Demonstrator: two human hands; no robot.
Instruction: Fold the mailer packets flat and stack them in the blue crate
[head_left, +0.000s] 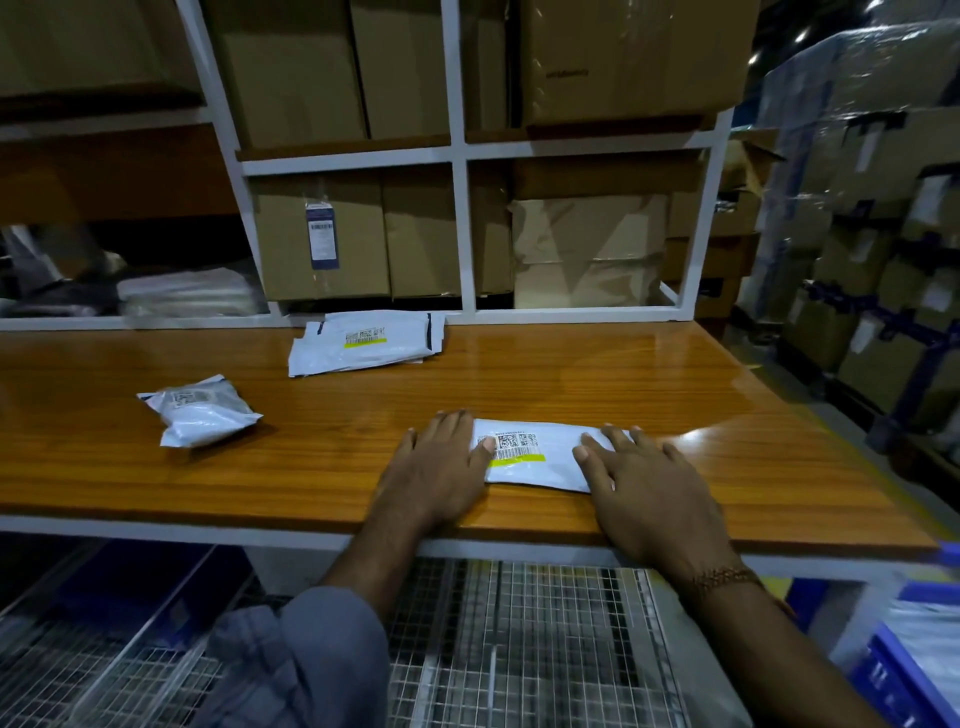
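A puffy packet (200, 410) lies on the worktop (332, 441) toward its left side, well apart from my hands, label up, one corner aimed at the rear left.

A pile (366, 340) of flat packets sits at the rear edge of the worktop, left of centre, touching the white shelf frame (462, 228). Its long axis runs along the rear edge.

The mailer (540, 457) I am working on lies near the front edge, right of centre. Its long axis runs left to right, roughly parallel to the front edge, with the right end slightly farther back. The barcode label with a yellow strip faces up near its left end.

My left hand (441, 467) lies flat, fingers straight and spread, pressing the left end of the mailer; the thumb touches the label.

My right hand (649, 483) lies flat, fingers straight and spread, pressing the right end. A bracelet (724, 577) is on that wrist.

A blue crate (898, 670) is below the worktop's front right corner, partly out of frame, holding white packets.
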